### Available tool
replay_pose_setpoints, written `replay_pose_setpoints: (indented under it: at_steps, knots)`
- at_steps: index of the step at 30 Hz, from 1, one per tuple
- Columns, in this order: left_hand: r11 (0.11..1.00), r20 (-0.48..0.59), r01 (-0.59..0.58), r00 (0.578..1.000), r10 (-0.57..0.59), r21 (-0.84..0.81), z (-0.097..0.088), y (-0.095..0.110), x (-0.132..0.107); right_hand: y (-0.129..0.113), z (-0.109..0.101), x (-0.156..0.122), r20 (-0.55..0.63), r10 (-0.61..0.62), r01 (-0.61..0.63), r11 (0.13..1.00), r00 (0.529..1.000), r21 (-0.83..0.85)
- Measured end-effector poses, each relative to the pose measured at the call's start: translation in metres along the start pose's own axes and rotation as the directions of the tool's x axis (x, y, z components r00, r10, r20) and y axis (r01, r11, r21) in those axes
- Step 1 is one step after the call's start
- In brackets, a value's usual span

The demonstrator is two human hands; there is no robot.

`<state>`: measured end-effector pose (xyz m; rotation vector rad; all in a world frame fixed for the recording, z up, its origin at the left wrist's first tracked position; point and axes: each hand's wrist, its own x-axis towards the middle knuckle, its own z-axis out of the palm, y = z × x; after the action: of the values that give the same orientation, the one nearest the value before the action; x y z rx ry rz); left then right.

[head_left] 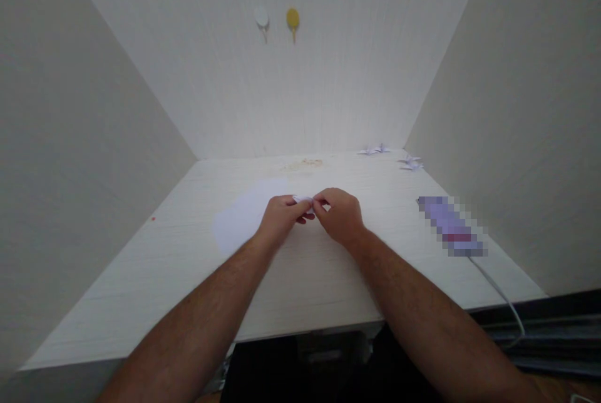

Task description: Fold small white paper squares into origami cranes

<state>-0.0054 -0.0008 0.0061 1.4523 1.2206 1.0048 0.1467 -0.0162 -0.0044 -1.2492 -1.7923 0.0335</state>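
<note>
Head view; paper (304, 198) between both grips (280, 210) (342, 209)

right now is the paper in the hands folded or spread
Folded, seemingly: the paper shows small and narrow between left hand and right hand; folds unclear.

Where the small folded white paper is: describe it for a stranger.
Above the pale wood-grained tabletop, a bare left hand and bare right hand meet. Between their fingers shows the small folded white paper, the only paper held, unlike the pointed white paper shapes back right.

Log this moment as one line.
left hand: holding folded white paper; right hand: pinching its right end; origami pieces: table, far right
</note>
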Motion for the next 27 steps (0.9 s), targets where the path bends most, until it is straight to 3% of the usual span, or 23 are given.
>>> replay_pose_setpoints:
  at_steps: [3,7,11,15,20,23,27]
  knots:
    - [0.995,0.061,-0.033,0.997,0.039,-0.092,-0.002,0.001,0.0,0.0,0.002,0.0,-0.014,0.042,-0.039,0.984,0.999,0.175]
    - [0.99,0.062,-0.128,0.99,0.124,0.066,-0.006,0.005,-0.002,0.001,0.003,0.003,0.074,0.228,-0.238,0.883,0.971,0.404]
    - [0.978,0.066,-0.14,0.989,0.132,0.151,-0.007,0.006,-0.003,0.001,0.003,0.004,0.121,0.326,-0.346,0.831,0.937,0.435]
    - [0.996,0.054,-0.081,0.995,0.079,0.04,-0.003,0.003,-0.002,0.002,0.002,0.003,0.006,0.214,-0.203,0.918,0.977,0.342]
    - [0.982,0.012,0.031,1.0,-0.029,-0.187,0.005,0.005,-0.004,0.004,0.001,0.0,-0.104,-0.079,0.098,0.976,0.991,0.195]
    - [0.95,-0.007,0.082,0.996,-0.088,-0.301,0.008,0.008,-0.005,0.005,0.0,0.0,-0.093,-0.21,0.22,0.969,0.973,0.111]
    - [0.923,-0.024,0.087,0.994,-0.103,-0.375,0.008,0.01,-0.007,0.005,-0.002,0.001,-0.042,-0.299,0.301,0.952,0.953,0.062]
